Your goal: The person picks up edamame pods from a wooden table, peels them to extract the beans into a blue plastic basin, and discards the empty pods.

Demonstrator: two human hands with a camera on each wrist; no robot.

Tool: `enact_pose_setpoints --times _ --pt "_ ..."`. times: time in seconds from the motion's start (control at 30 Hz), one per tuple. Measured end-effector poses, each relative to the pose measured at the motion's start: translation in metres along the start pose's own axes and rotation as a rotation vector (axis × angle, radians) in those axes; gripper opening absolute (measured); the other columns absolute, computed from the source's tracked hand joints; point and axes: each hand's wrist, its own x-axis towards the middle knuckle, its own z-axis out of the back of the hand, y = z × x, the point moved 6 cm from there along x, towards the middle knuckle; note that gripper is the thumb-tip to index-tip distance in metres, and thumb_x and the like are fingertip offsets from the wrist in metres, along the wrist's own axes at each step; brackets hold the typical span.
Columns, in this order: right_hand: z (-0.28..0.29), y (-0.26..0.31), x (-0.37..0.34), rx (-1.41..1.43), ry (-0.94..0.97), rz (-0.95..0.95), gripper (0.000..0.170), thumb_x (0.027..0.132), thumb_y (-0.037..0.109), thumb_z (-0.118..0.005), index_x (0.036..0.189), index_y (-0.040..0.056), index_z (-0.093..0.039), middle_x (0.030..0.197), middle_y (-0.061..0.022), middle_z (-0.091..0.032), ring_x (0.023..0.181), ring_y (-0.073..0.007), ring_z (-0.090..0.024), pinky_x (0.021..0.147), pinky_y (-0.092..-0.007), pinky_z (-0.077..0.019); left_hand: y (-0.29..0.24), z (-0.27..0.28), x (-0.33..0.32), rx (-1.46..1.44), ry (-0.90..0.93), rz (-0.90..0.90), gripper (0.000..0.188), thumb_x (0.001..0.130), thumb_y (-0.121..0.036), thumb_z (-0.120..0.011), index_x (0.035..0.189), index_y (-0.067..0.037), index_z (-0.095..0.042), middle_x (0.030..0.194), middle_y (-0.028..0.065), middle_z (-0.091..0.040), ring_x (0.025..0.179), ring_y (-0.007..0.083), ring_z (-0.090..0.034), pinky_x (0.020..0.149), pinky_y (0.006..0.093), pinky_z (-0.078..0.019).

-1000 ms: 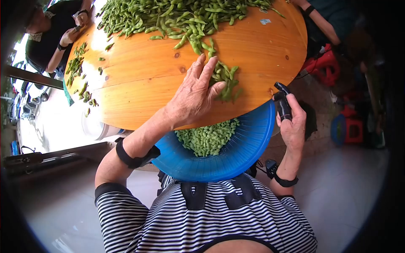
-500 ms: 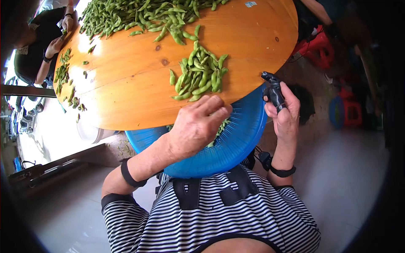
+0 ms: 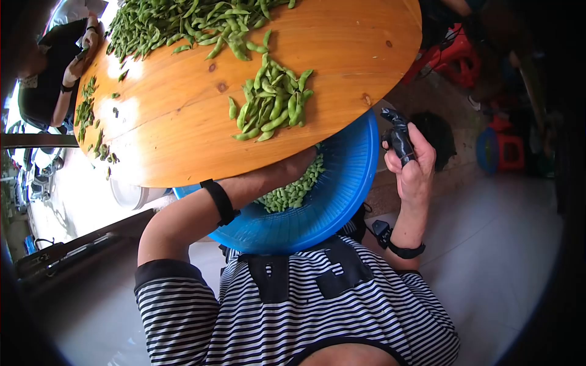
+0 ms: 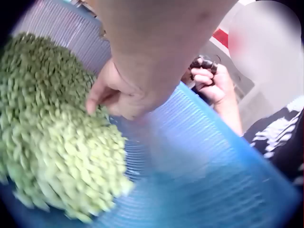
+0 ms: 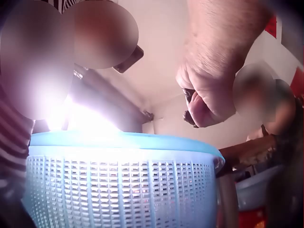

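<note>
Down inside the blue basket (image 3: pixel 342 195), the left hand (image 3: pixel 299 166) is partly hidden by the table edge. In the left wrist view, this hand (image 4: pixel 121 97) has curled fingers just over the shelled green beans (image 4: pixel 71 152), with nothing visible in its grip. The right hand (image 3: pixel 415 174) is raised beside the basket's right rim, gripping a black object (image 3: pixel 400 139). A small pile of green pods (image 3: pixel 274 100) lies on the wooden table (image 3: pixel 177 137), near its front edge. The right wrist view shows the right hand (image 5: pixel 209 99) curled above the basket rim.
A large heap of pods (image 3: pixel 152 27) covers the table's far left part, with scattered bits (image 3: pixel 86 107) at the left edge. Another person (image 3: pixel 52 67) sits at the left. Red stools (image 3: pixel 455 61) stand at the right.
The left hand has moved from the pods on the table, back over the edge and down into the basket. The small pile has come nearer the edge. The right hand still grips the black object.
</note>
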Motion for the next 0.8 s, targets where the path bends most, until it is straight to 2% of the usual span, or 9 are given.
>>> enact_pose_setpoints --times 0.17,0.23,0.27,0.33,0.37,0.43,0.53,0.63,0.8 --pt "0.006 -0.006 0.0 0.034 -0.05 -0.005 0.026 0.08 -0.007 -0.034 0.092 -0.007 -0.058 0.068 -0.0016 -0.054 0.051 -0.0015 -0.038 0.045 -0.017 -0.0298 -0.005 0.002 0.003 -0.89 0.083 -0.023 0.022 0.09 -0.011 -0.048 0.102 0.004 -0.06 0.087 0.0184 -0.064 0.083 0.0333 -0.066 0.078 0.0391 -0.0543" --pt "0.001 -0.013 0.0 -0.003 0.1 -0.052 0.028 0.078 -0.007 -0.034 0.093 -0.0056 -0.058 0.069 -0.0017 -0.055 0.052 -0.0014 -0.038 0.045 -0.0168 -0.0301 -0.001 0.005 0.001 -1.246 0.119 -0.026 0.022 0.09 -0.009 -0.048 0.102 0.005 -0.06 0.084 0.0182 -0.064 0.081 0.0348 -0.066 0.078 0.0402 -0.0537" --pt "-0.004 -0.013 -0.001 -0.039 0.135 -0.119 0.028 0.076 -0.006 -0.035 0.091 -0.0042 -0.059 0.066 -0.0004 -0.053 0.051 -0.0015 -0.039 0.045 -0.0168 -0.0304 0.0 0.01 -0.005 -1.247 0.12 -0.025 0.022 0.09 -0.009 -0.048 0.102 0.005 -0.06 0.084 0.0182 -0.064 0.081 0.0348 -0.066 0.078 0.0402 -0.0537" --pt "-0.014 -0.012 -0.002 -0.155 0.205 -0.135 0.032 0.076 -0.007 -0.037 0.098 -0.0051 -0.061 0.068 -0.0019 -0.058 0.054 -0.0023 -0.044 0.047 -0.0176 -0.036 0.023 0.043 -0.028 -1.754 0.051 -0.098 0.019 0.085 -0.006 -0.057 0.102 0.002 -0.062 0.082 0.0204 -0.064 0.076 0.0366 -0.064 0.072 0.0434 -0.0511" --pt "-0.021 -0.009 -0.006 -0.174 0.2 -0.141 0.034 0.075 -0.007 -0.038 0.101 -0.0056 -0.061 0.07 -0.0029 -0.061 0.055 -0.0027 -0.046 0.047 -0.0179 -0.038 0.037 0.052 -0.038 -1.754 0.05 -0.092 0.019 0.085 -0.006 -0.057 0.102 0.002 -0.062 0.082 0.0204 -0.064 0.076 0.0366 -0.064 0.072 0.0434 -0.0511" --pt "-0.03 -0.011 -0.015 -0.095 0.295 -0.175 0.045 0.074 -0.007 -0.038 0.113 -0.0043 -0.061 0.074 -0.0045 -0.064 0.056 -0.0024 -0.047 0.049 -0.0177 -0.0398 0.078 0.063 -0.06 -2.208 -0.145 0.074 0.017 0.09 -0.01 -0.059 0.103 0.0 -0.062 0.076 0.0128 -0.063 0.068 0.0248 -0.062 0.065 0.0365 -0.0494" --pt "-0.059 -0.009 -0.03 0.088 0.475 -0.22 0.057 0.071 -0.002 -0.038 0.125 -0.0035 -0.057 0.076 -0.0048 -0.064 0.055 -0.0012 -0.046 0.049 -0.016 -0.0385 0.088 0.048 -0.084 -2.729 0.129 0.392 0.021 0.095 -0.018 -0.059 0.101 0.002 -0.063 0.064 0.0028 -0.055 0.061 0.0086 -0.05 0.057 0.0257 -0.0437" --pt "-0.081 -0.013 -0.038 0.287 0.471 -0.256 0.049 0.07 0.001 -0.038 0.114 -0.0073 -0.059 0.075 -0.0044 -0.061 0.053 -0.0029 -0.045 0.047 -0.0173 -0.0379 0.095 0.039 -0.097 -2.893 0.07 0.412 0.021 0.097 -0.021 -0.057 0.097 0.0 -0.061 0.062 -0.0009 -0.051 0.052 0.0059 -0.044 0.047 0.0211 -0.0336" --pt "-0.096 -0.012 -0.04 0.289 0.539 -0.335 0.043 0.067 0.001 -0.037 0.102 -0.0062 -0.061 0.072 -0.0011 -0.054 0.052 -0.0033 -0.041 0.045 -0.0186 -0.0337 0.088 0.026 -0.112 -2.91 -0.081 0.579 0.023 0.096 -0.022 -0.059 0.094 0.001 -0.063 0.062 -0.0006 -0.053 0.05 0.0063 -0.044 0.044 0.0212 -0.0329"
